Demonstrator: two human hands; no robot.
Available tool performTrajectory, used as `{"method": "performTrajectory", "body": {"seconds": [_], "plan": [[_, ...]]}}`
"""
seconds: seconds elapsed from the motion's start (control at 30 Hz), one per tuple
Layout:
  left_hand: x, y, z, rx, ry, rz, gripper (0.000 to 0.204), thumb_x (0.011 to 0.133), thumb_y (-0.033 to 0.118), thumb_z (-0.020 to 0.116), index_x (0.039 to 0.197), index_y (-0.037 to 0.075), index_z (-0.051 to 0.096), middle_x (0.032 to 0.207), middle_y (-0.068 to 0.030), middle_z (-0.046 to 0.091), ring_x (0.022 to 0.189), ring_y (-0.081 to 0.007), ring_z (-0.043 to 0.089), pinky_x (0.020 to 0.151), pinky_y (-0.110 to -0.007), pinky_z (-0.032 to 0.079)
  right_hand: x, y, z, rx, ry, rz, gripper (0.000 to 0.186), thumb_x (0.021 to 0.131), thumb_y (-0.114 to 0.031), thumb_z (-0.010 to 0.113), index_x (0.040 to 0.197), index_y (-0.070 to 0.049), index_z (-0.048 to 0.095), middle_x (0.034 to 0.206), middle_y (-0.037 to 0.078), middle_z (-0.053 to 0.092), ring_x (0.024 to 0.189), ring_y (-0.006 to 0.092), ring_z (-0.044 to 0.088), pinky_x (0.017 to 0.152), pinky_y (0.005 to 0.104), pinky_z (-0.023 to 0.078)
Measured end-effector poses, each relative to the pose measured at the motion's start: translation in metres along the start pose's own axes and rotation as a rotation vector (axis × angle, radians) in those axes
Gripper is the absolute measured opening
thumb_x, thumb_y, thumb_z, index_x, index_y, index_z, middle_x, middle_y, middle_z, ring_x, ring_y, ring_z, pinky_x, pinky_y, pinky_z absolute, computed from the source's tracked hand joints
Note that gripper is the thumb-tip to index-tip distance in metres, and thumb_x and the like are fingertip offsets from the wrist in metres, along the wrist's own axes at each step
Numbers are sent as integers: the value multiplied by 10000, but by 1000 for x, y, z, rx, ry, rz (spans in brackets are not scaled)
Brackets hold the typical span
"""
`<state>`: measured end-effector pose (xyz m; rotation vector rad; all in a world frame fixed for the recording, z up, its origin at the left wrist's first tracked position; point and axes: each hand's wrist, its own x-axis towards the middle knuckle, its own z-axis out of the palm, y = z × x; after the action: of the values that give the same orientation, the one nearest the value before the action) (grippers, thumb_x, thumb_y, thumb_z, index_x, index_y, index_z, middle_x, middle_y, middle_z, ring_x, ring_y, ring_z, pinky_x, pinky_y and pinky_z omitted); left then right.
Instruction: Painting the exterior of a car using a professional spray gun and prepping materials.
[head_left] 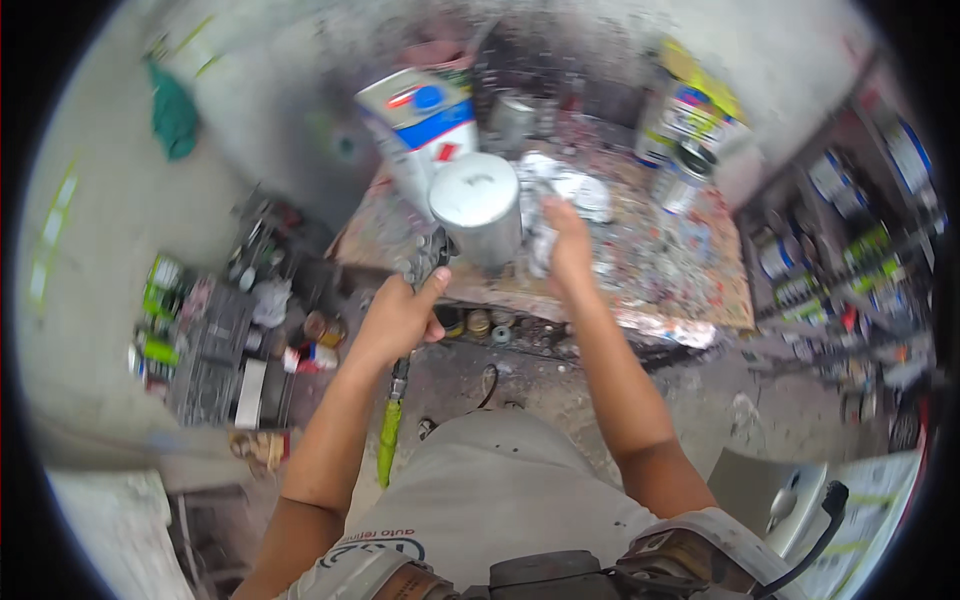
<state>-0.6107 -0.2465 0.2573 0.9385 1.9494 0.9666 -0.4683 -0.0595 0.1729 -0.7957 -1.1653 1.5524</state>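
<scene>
My left hand is closed around a dark metal spray gun, with a fitting and a lime-green-wrapped hose hanging below it. A large silver cup with a lid stands upright directly above the gun, apparently attached to it. Right of the cup, my right hand is closed on a crumpled white paper or cloth over the paint-spattered bench. Behind the cup stands a white-and-blue rectangular can. A small silver can is at the bench's right.
Shelves of cans line the right wall. Low at the left is a grey stand with cans and bottles around it. A green cloth hangs on the left wall. A yellow-labeled package stands at the bench's back right.
</scene>
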Motion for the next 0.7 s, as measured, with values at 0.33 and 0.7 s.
{"method": "performTrajectory", "body": {"seconds": [0.33,0.7], "plan": [[-84,-207,-149,-456,513,-172,416,997,400,506,1115,18,619,900,-71,675,459,-96,503,445,-241,439,-98,45,50,159,-377,460,259,974,-130,495,1222,-74,543,1070,49,645,913,178,657,815,326,536],[-101,-252,-233,-596,444,-166,431,1004,400,496,1166,9,578,925,-59,638,536,-93,447,494,-257,452,-208,180,226,379,-518,1075,271,1013,-196,408,1240,-85,506,1154,126,632,1040,296,646,907,478,544]]}}
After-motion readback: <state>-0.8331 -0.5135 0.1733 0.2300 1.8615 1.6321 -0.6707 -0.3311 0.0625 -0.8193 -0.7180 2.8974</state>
